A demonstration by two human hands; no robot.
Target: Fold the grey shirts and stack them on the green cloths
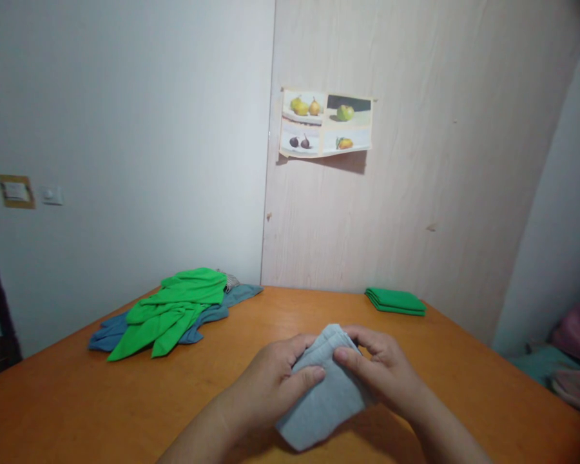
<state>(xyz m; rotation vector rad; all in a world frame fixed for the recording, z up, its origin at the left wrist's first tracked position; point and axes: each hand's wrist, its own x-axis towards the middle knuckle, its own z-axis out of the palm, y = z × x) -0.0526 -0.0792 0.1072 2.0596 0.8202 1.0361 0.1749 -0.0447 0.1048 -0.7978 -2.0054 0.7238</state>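
Observation:
A light grey-blue folded cloth is held between both hands, tilted, just above the front of the table. My left hand grips its left side, with the thumb lying across the top face and the fingers behind. On the other side my right hand pinches the upper right edge, thumb on top and fingers curled under. Several folded layers show along the cloth's top edge. The fingertips beneath the cloth are hidden.
An orange-brown wooden table spreads out ahead. At its left lies a loose heap with a bright green cloth over blue cloths. A neatly folded green cloth rests at the back right. Fruit pictures hang on the wall.

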